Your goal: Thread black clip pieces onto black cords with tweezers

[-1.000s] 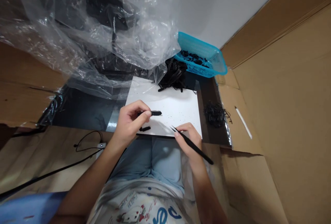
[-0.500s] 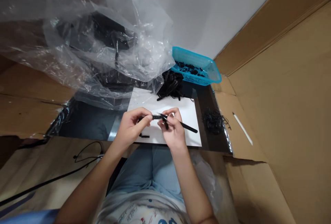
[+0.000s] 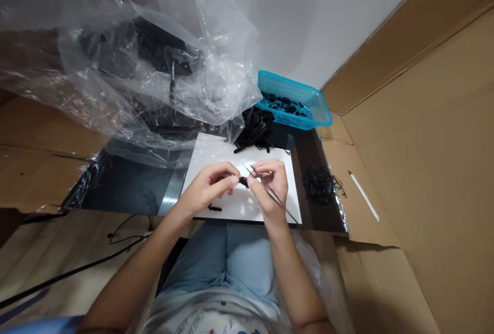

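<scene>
My left hand (image 3: 210, 185) pinches a small black strip-like piece (image 3: 243, 181) between thumb and fingers, over a white sheet (image 3: 239, 208). Close beside it, my right hand (image 3: 271, 187) is closed around a pair of dark tweezers (image 3: 278, 201). The two tips of the tweezers stand apart and point up and left, near the piece. Whether the right fingertips also touch the piece I cannot tell. A short black piece (image 3: 215, 209) lies on the sheet below my left hand. Behind the hands, a heap of black strips (image 3: 254, 130) rests at the sheet's far edge.
A blue basket (image 3: 324, 110) with small black pieces stands at the back. Clear plastic bagging (image 3: 154, 82) spreads over the back left. Tangled black strands (image 3: 321, 183) lie on the right of the dark board, and a white stick (image 3: 364, 196) rests on cardboard (image 3: 432, 133) beyond.
My right hand has moved a little right and turned the tweezers, so their two arms now show apart. The left hand has shifted slightly right with the black piece.
</scene>
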A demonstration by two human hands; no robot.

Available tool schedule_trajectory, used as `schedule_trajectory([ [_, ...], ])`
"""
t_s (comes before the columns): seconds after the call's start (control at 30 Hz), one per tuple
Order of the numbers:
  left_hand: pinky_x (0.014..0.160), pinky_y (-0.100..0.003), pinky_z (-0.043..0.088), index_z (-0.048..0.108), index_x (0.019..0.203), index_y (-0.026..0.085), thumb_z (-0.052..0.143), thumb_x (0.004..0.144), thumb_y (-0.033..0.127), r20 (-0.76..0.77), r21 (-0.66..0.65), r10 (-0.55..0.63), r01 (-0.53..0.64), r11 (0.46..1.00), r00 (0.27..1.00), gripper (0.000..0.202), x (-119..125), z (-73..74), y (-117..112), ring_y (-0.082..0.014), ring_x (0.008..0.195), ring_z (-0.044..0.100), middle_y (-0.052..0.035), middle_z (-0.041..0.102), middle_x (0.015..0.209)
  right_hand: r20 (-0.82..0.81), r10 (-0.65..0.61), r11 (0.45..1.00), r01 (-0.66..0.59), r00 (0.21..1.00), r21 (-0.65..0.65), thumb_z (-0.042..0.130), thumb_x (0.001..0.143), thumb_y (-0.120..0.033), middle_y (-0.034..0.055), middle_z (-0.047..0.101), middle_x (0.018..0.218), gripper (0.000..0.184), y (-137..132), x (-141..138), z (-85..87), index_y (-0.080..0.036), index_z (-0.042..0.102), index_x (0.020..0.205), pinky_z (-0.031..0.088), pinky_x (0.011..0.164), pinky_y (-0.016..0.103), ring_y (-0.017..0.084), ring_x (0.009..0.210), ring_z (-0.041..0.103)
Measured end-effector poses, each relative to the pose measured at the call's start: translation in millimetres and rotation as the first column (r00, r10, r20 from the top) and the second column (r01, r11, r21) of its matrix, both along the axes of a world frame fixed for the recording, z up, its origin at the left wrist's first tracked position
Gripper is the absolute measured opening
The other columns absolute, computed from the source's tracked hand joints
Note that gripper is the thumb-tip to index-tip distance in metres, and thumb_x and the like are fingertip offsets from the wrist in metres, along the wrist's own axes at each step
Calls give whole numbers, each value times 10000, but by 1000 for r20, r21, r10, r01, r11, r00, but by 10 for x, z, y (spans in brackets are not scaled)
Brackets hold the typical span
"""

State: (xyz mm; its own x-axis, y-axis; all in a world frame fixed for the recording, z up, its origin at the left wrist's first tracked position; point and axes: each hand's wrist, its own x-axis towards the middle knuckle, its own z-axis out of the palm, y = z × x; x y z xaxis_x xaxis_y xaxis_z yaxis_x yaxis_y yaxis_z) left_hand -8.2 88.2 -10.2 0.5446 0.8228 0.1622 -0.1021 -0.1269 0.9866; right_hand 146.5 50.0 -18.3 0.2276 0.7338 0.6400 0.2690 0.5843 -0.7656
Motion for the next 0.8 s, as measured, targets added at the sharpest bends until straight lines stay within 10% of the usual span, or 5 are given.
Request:
schedule_trajectory([
  [0.37, 602, -252, 364, 653, 728, 149, 612, 775, 246, -56, 139, -5, 12, 990, 998, 115, 71, 13, -28, -120, 608, 481, 8, 580, 654, 135, -55, 998, 50, 989, 43, 568, 782, -59, 19, 523, 912, 222, -29, 73, -92, -227, 525, 921, 513, 670, 256, 151, 845, 560],
  [0.8, 588, -253, 366, 620, 724, 157, 605, 823, 160, 32, 337, 234, -231, 913, 972, 101, 87, -27, -190, -119, 616, 501, 8, 570, 650, -5, 4, 999, -4, 1000, 47, 588, 810, -84, 13, 599, 854, 191, -332, 163, 90, -220, 559, 941, 508, 712, 315, 171, 825, 601],
])
